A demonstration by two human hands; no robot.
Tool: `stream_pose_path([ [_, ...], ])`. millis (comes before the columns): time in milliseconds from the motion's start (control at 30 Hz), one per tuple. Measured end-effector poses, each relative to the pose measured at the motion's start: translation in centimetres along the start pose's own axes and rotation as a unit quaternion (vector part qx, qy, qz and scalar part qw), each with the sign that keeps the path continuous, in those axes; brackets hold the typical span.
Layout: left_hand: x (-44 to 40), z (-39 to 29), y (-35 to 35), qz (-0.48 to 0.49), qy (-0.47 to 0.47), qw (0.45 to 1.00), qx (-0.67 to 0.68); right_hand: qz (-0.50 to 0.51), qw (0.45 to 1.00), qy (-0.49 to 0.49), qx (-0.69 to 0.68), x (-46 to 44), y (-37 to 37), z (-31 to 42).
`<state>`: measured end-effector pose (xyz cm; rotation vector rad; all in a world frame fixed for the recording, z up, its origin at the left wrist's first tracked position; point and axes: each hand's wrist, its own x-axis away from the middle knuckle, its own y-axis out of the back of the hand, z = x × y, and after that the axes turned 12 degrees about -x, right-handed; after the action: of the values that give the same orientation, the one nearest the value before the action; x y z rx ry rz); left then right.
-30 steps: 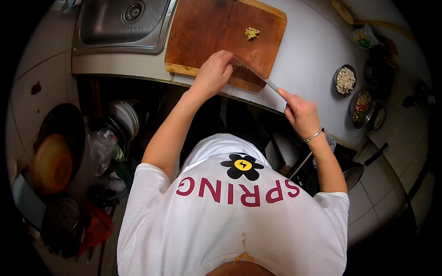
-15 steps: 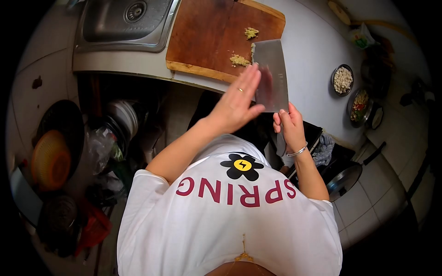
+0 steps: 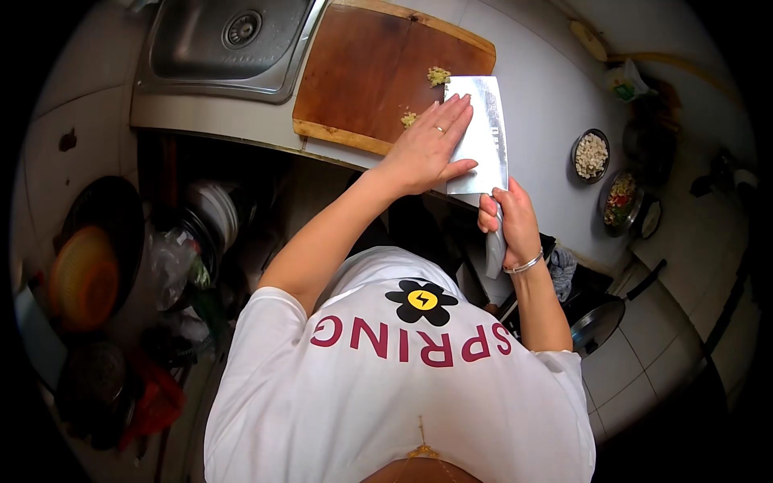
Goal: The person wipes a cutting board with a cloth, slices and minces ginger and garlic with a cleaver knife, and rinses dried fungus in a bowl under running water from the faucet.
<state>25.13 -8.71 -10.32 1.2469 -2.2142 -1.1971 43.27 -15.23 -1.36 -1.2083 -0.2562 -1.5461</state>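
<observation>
My right hand (image 3: 514,219) is closed round the grey handle of a cleaver (image 3: 485,133), whose broad bright blade lies over the right part of a wooden cutting board (image 3: 358,72). Fingers stretched out, my left hand (image 3: 431,149) rests on or just over the blade's left side. Beside the blade's far left corner is a small heap of chopped pale-yellow bits (image 3: 438,76), perhaps garlic or ginger. A second small heap (image 3: 409,119) shows past my left fingers, partly hidden by them.
A steel sink (image 3: 278,68) adjoins the board on the left. To the right, on the white counter (image 3: 539,105), stand a bowl of white diced food (image 3: 592,155) and a bowl of mixed chopped food (image 3: 620,200). A lidded pan (image 3: 597,324) is at lower right.
The blade has turned and now catches bright light. My left hand has moved slightly right, further over the blade, and less of the nearer heap shows.
</observation>
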Motion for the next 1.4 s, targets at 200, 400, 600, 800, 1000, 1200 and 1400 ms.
stream_pose_path([
  [200, 0.5, -0.2, 0.7, -0.016, 0.026, 0.999, 0.015, -0.006, 0.998, -0.027, 0.052, 0.4, -0.3, 1.0],
  [400, 3.1, -0.9, 1.2, -0.039, 0.052, 0.998, 0.007, -0.005, 0.991, -0.062, 0.119, 2.3, -0.3, 1.2],
  [600, 5.5, 0.3, 1.1, -0.072, 0.257, 0.873, 0.409, 0.004, 0.970, -0.027, 0.243, 3.7, 1.6, 0.6],
  [800, 5.2, 0.6, 3.5, -0.141, 0.344, 0.471, 0.800, 0.064, 0.959, 0.006, 0.276, 1.8, 2.4, -0.8],
  [1000, 6.2, 1.0, 4.1, -0.164, 0.313, 0.374, 0.857, 0.037, 0.936, 0.074, 0.343, -0.3, 3.1, -2.5],
  [1200, 5.9, 0.5, 4.9, -0.167, 0.313, 0.354, 0.865, 0.035, 0.900, 0.136, 0.414, 0.0, 5.1, -3.1],
  [1400, 5.6, 0.3, 5.5, -0.140, 0.321, 0.362, 0.864, 0.030, 0.881, 0.154, 0.447, 0.8, 5.9, -3.0],
])
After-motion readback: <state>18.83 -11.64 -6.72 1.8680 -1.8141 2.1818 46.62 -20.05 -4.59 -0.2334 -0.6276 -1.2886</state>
